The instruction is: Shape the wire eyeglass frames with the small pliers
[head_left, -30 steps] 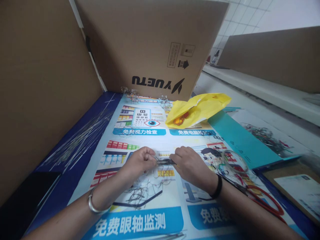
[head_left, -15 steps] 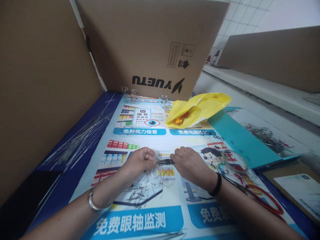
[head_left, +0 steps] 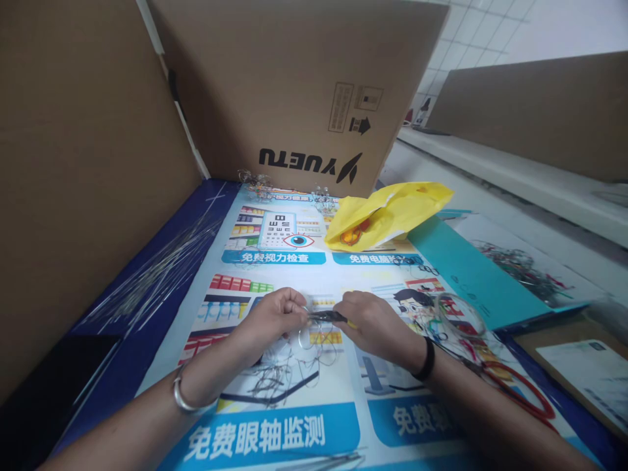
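Observation:
My right hand [head_left: 366, 322] is closed round the handles of a pair of pliers [head_left: 326, 316], a bit of yellow grip showing by the fingers. The dark jaws point left and meet the fingertips of my left hand [head_left: 282, 318]. Those fingers pinch a thin wire [head_left: 305, 335] bent into a loop, and the plier tips touch it close to the fingers. Whether the jaws are fully closed on the wire I cannot tell. Under both hands lies a loose tangle of thin wire pieces [head_left: 277, 379] on the printed poster sheet [head_left: 338, 392].
Straight wires [head_left: 152, 268] lie on the blue surface at left, beside a black flat object [head_left: 59, 366]. A yellow pouch [head_left: 407, 209], a teal box [head_left: 466, 275] with wire scraps and red-handled scissors [head_left: 524, 392] are at right. Cardboard panels [head_left: 294, 85] stand behind and left.
My right hand has shifted slightly, and more of the pliers, with some yellow grip, now shows. My left hand stays almost where it was.

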Action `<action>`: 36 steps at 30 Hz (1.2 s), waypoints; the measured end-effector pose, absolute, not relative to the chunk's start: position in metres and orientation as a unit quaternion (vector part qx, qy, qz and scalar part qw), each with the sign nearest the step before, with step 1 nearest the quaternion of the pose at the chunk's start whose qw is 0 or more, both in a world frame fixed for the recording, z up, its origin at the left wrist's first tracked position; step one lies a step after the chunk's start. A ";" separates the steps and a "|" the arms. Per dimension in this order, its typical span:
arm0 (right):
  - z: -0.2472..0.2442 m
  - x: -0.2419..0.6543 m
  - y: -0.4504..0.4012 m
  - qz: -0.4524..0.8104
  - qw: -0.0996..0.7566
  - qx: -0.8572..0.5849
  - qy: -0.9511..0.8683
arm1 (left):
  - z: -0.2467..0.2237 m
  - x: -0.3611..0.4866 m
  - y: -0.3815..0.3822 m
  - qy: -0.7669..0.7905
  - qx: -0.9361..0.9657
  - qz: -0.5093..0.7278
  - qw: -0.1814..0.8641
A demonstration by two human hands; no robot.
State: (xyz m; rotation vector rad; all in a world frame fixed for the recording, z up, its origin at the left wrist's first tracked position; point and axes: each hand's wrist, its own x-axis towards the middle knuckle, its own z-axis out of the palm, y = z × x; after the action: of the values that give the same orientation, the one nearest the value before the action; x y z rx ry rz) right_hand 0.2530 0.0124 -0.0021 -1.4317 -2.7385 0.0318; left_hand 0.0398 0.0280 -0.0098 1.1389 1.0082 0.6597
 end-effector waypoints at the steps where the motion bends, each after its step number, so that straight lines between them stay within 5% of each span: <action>1: -0.002 0.253 0.013 0.010 0.023 -0.461 -0.887 | -0.010 0.040 0.028 0.448 0.508 0.292 0.675; 36: -0.006 0.250 0.010 -0.131 0.031 -0.424 -0.896 | -0.015 0.041 0.030 0.459 0.467 0.309 0.689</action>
State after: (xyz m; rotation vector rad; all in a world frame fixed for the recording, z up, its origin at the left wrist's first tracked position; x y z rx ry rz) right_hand 0.2496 0.0100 -0.0055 -1.3062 -2.7592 -0.4050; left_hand 0.0411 0.0295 -0.0149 1.0453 1.0266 0.6920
